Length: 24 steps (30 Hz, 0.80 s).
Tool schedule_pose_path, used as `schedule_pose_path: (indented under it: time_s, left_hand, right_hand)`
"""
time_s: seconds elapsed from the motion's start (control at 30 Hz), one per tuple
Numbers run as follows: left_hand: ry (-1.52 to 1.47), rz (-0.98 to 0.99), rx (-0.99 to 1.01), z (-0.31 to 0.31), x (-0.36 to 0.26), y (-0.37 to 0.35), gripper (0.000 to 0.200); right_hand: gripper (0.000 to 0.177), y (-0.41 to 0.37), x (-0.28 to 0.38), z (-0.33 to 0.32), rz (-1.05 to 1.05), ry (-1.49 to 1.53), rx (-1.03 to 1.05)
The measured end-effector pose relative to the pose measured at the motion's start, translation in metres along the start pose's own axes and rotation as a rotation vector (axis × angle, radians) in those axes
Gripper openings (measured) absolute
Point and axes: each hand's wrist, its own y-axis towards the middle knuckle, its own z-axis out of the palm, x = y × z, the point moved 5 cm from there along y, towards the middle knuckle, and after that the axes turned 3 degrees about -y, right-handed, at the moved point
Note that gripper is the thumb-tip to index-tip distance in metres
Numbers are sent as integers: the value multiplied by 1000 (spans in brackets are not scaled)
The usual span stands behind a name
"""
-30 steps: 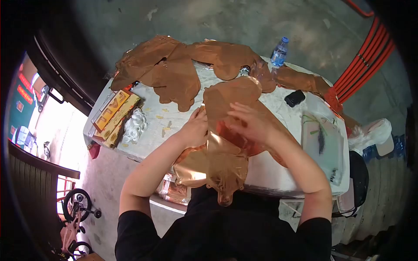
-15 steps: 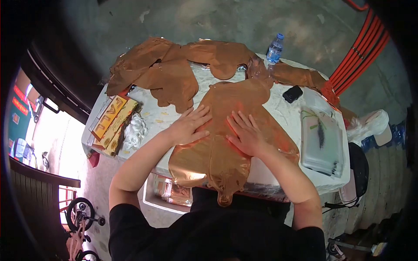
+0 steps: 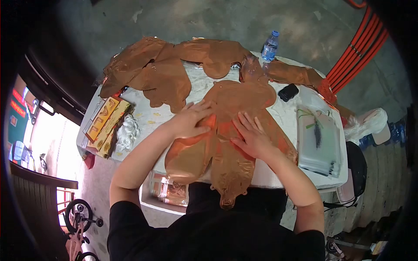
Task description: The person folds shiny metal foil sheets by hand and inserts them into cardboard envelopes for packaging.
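Note:
A large flat copper-coloured foil piece (image 3: 233,152) lies across the table, its narrow lower end hanging over the front edge. My left hand (image 3: 191,119) rests flat on its left part, fingers stretched out and pointing up and right. On the middle of the same foil lies my right hand (image 3: 252,135), palm down with fingers spread. Neither hand grips anything visible. More brown foil pieces (image 3: 161,80) lie behind, along the far side of the table.
On the white-covered table (image 3: 198,89) are a water bottle (image 3: 270,47), a black object (image 3: 288,92), clear plastic bags (image 3: 320,145), yellow boxes (image 3: 106,124) and white ribbon curls (image 3: 128,132). A white bin (image 3: 148,202) with foil packets sits below the front edge.
Both hands stay on the foil; my right hand has shifted slightly right. The foil's left lobe now stands apart from its narrow middle part, with a gap between them. The view has moved slightly.

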Motion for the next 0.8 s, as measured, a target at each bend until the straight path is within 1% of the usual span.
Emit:
schedule_pose_path:
  time_s: [0.03, 0.07, 0.13, 0.17, 0.23, 0.27, 0.33, 0.37, 0.43, 0.47, 0.53, 0.57, 0.63, 0.73, 0.8]
  left_hand:
    - [-45, 54, -94, -7, 1, 3, 52]
    - [-46, 43, -87, -8, 6, 9, 52]
    - [-165, -128, -24, -11, 11, 26, 44]
    - [-163, -133, -29, -7, 11, 27, 44]
    - [-100, -96, -163, -1, 15, 35, 39]
    - [-102, -87, -161, 5, 19, 35, 39]
    - [18, -11, -266, 8, 19, 29, 40]
    - [10, -6, -260, 12, 23, 29, 40]
    - [22, -29, -235, 9, 28, 25, 43]
    - [22, -37, -234, 8, 29, 24, 43]
    - [13, -32, -205, 8, 28, 26, 47]
    - [10, -32, -199, 9, 28, 26, 47]
    - [12, -12, -204, 10, 29, 26, 50]
    - [65, -26, -175, 10, 26, 24, 53]
    - [47, -48, -153, 7, 23, 21, 55]
  right_hand:
    - [66, 1, 1, 1, 9, -2, 39]
    - [66, 3, 3, 1, 4, 7, 46]
    - [68, 8, 4, 1, 18, -20, 72]
    - [68, 10, 5, 2, 12, -21, 72]
    - [71, 12, 6, 0, 5, -24, 85]
    - [71, 13, 3, -1, 14, -27, 82]
    - [72, 14, 5, -5, -22, -26, 132]
    - [72, 14, 3, -3, -12, -24, 136]
    - [73, 18, 6, -1, -60, 21, 60]
    - [73, 21, 9, 3, -66, 24, 64]
    - [73, 23, 21, 3, -152, 160, -83]
    - [73, 23, 23, 8, -148, 165, -81]
    - [73, 24, 30, 16, -194, 8, -62]
    - [71, 24, 30, 14, -186, 3, -44]
    - [71, 23, 30, 13, -193, 2, -23]
